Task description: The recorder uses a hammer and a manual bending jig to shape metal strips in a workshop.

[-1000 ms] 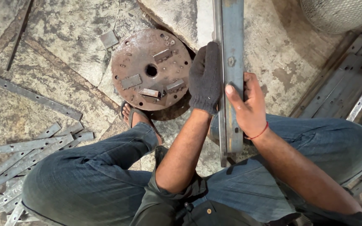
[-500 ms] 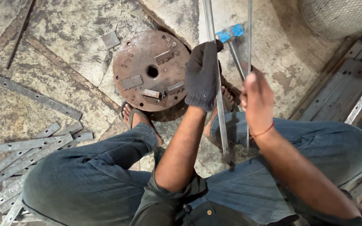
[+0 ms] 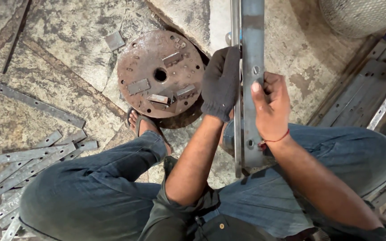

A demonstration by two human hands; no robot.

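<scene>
Head view, looking straight down at my lap and the stone floor [image 3: 68, 80]. I am seated low with both knees spread, in grey-blue trousers.

Held item: a long flat metal bar [image 3: 252, 53] with a folded edge. It stands close to upright between my knees. Its lower end sits near my right thigh and its upper end runs out of the top of the frame. Small holes show along its face.

Left hand [image 3: 221, 82]: it wears a dark knitted glove and is closed around the left edge of the bar, about midway along the visible length.

Right hand [image 3: 271, 107]: bare, with a red thread at the wrist. It grips the right edge of the bar, with the thumb laid flat on the front face and the fingers wrapped behind. The two hands sit at about the same height, one on each side of the bar.

Surroundings:
- A rusty round metal disc [image 3: 159, 73] lies on the floor just left of the gloved hand. It has a centre hole and several small blocks fixed to its top.
- My sandalled foot [image 3: 140, 122] rests against the lower edge of the disc.
- A loose pile of flat perforated metal strips [image 3: 27, 160] lies at the far left, well apart from the bar.
- More long metal sections [image 3: 371, 102] lie along the right edge.
</scene>
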